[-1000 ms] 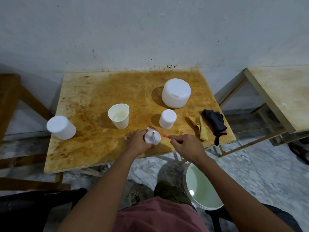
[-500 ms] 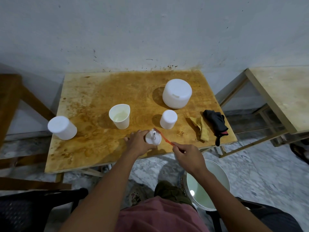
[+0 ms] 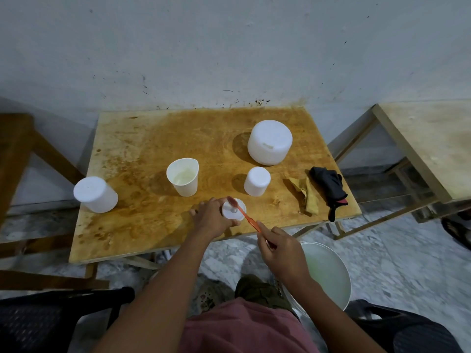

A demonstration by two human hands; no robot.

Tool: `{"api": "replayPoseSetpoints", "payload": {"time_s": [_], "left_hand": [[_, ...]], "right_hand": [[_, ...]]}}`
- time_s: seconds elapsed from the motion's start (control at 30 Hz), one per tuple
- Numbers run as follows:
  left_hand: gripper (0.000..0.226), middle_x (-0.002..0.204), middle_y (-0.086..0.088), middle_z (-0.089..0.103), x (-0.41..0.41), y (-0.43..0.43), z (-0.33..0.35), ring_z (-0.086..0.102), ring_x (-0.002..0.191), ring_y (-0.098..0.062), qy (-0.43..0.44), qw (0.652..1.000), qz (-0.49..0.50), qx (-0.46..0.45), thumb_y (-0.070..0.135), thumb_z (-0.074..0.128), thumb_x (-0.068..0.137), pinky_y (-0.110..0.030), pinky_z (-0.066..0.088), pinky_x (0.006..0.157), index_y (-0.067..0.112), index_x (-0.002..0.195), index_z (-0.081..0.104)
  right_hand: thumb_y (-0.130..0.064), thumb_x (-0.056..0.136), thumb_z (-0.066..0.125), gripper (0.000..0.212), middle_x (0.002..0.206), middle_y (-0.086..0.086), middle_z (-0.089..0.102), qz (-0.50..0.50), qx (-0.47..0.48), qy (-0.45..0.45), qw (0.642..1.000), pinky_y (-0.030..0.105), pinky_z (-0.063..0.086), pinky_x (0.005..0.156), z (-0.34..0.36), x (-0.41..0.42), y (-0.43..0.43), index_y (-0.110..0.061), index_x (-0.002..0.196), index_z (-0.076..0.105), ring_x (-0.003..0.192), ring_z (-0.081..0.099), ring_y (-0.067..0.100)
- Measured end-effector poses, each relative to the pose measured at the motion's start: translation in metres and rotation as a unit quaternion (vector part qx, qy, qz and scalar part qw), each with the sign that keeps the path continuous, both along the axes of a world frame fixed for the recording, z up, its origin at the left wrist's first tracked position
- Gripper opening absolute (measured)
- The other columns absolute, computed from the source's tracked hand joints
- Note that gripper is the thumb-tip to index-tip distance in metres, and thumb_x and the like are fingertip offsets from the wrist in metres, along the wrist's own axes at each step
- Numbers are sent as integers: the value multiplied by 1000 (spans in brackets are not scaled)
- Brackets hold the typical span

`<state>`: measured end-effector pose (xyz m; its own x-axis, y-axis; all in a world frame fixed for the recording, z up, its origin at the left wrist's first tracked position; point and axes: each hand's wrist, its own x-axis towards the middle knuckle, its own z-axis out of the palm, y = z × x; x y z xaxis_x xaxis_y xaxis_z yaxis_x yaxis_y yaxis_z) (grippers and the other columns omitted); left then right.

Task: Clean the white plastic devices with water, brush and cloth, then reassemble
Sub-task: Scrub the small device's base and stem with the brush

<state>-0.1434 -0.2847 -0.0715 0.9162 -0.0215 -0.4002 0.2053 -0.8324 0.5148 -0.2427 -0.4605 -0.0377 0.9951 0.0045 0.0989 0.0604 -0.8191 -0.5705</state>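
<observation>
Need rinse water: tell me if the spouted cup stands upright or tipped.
Upright: the spouted cup stands on its base on the table, open mouth up.

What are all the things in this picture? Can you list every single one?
table: one, brown stained wood, middle
big tub: one, white, table's far right
small pot: one, white, just in front of the big tub
spouted cup: one, white, table's middle, pale liquid inside
side pot: one, white, table's left edge
round part: one, white, table's near edge
brush: one, orange, bristles on the round part
yellow cloth: one, table's right end
black cloth: one, beside the yellow cloth
basin: one, pale, on the floor
second table: one, pale, far right
left hand: grips the round part
right hand: pinches the brush
</observation>
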Motion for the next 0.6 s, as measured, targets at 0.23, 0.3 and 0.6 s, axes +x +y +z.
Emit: {"api": "replayPoseSetpoints", "payload": {"time_s": [0.23, 0.3, 0.6], "left_hand": [[61, 139, 8, 50, -1, 0, 1, 34, 134, -26, -1, 1000, 3, -4, 57, 77, 73, -47, 18, 107, 38, 127, 56], [62, 138, 9, 51, 0, -1, -1, 34, 134, -25, -2, 1000, 4, -3, 58, 77, 72, -47, 19, 106, 37, 127, 57], [71, 140, 7, 49, 1, 0, -4, 34, 135, -26, 1, 1000, 3, 2, 61, 76, 71, -48, 19, 106, 36, 133, 52]], "right_hand": [[-20, 89, 61, 41, 67, -7, 46, 32, -73, -32, 996, 21, 29, 37, -5, -1, 0, -22, 129, 63, 51, 36, 6], [-17, 90, 65, 41, 67, -6, 46, 25, -75, -36, 996, 22, 28, 38, -5, 1, 2, -22, 131, 62, 49, 36, 8], [-18, 94, 64, 40, 63, -9, 42, 0, -29, 6, 1000, 22, 31, 43, 3, 9, 4, -26, 133, 60, 47, 34, 6]]}}
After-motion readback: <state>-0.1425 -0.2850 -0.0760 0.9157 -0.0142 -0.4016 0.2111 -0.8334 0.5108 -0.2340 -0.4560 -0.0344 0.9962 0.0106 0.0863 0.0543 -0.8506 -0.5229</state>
